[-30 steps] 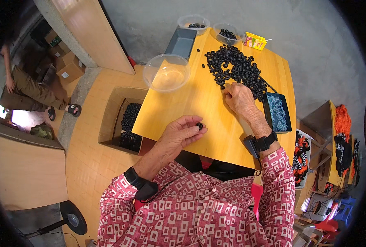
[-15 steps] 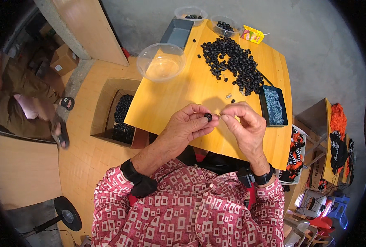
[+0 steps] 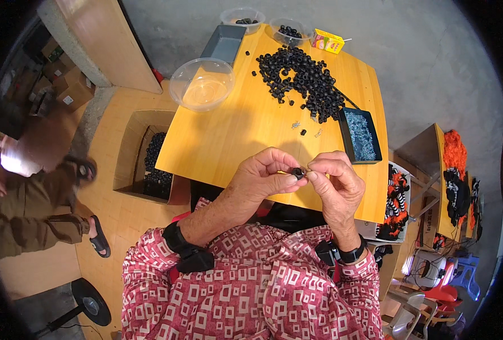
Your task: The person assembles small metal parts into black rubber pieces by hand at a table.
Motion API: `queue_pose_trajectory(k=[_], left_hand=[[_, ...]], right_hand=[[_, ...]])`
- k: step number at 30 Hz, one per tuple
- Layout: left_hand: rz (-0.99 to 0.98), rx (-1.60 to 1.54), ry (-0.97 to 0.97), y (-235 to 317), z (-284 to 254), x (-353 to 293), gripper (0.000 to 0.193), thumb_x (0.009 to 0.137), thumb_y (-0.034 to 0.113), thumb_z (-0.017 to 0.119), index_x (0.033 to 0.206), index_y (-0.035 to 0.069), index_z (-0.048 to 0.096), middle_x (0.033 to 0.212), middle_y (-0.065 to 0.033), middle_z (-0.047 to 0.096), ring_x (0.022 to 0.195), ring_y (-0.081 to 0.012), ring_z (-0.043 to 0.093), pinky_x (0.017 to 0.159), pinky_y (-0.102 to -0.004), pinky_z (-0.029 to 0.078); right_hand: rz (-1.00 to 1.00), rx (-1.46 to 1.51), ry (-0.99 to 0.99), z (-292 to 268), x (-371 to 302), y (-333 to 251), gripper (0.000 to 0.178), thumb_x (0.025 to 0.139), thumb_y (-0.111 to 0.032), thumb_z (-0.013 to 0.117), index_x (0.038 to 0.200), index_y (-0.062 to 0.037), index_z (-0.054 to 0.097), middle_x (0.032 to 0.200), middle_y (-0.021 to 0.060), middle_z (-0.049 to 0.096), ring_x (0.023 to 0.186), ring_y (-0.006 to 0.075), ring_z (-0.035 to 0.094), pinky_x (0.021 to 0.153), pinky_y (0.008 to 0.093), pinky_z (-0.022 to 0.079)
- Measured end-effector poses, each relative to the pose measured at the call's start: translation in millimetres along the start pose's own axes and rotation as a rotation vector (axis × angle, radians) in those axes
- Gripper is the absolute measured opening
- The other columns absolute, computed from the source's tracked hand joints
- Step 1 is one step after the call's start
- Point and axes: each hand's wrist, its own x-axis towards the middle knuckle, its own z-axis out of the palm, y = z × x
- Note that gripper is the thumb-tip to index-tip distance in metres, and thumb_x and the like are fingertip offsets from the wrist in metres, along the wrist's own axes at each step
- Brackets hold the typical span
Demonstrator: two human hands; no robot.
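Over the table's near edge, my left hand (image 3: 257, 178) pinches a small round black knob-like part (image 3: 298, 173) between thumb and fingers. My right hand (image 3: 336, 184) is closed beside it, thumb and forefinger pressed together at the part's right side. Whatever those right fingertips hold is too small to make out. Just beyond my hands lie a loose black part (image 3: 303, 132) and small shiny metal bits (image 3: 295, 124). Farther off, a heap of similar black parts (image 3: 314, 85) spreads over the yellow wooden table (image 3: 206, 141). A black tray (image 3: 347, 139) of small silvery pieces stands right of my hands.
Clear plastic bowls (image 3: 178, 85) and a grey tray (image 3: 224, 45) stand along the table's far left, with a yellow box (image 3: 327, 41) at the back. Left of the table, a carton (image 3: 128, 153) holds black parts. Another person's legs (image 3: 42, 229) are at the far left.
My right fingertips have come closer to the black part, which has turned in my left fingers. More metal bits show on the table. The other person's legs have moved nearer. The view has shifted slightly.
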Motion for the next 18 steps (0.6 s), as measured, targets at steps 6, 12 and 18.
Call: queue_pose_trajectory(k=[6,12,18], left_hand=[[-0.004,0.026,0.026,-1.8,-0.6,-0.5,0.019,0.088,0.001,0.065,0.106,0.003,0.059,0.099,-0.0044,0.064,0.092,-0.0117,0.063,0.085,-0.0245,0.053],[-0.022,0.078,0.036,-3.1,-3.6,-1.2,0.021,0.086,0.001,0.067,0.106,0.003,0.06,0.099,-0.0042,0.064,0.092,-0.0113,0.063,0.084,-0.0243,0.053],[-0.019,0.051,0.022,-0.5,-3.0,-1.5,0.021,0.088,0.003,0.067,0.108,0.002,0.061,0.099,-0.004,0.064,0.091,-0.011,0.063,0.083,-0.0239,0.053]], right_hand=[[-0.043,-0.104,-0.024,3.0,-1.0,-1.3,0.015,0.075,0.005,0.073,0.089,-0.0005,0.069,0.09,0.0105,0.065,0.082,0.0188,0.06,0.071,0.0282,0.048],[-0.228,-0.318,-0.067,2.2,-0.8,-4.9,0.02,0.073,0.004,0.073,0.092,-0.0012,0.07,0.087,0.0106,0.065,0.076,0.0222,0.059,0.067,0.0309,0.048],[-0.318,-0.416,-0.068,-1.4,-1.6,-6.8,0.024,0.071,0.003,0.073,0.094,-0.0007,0.07,0.088,0.0103,0.064,0.075,0.0239,0.059,0.067,0.0323,0.048]])
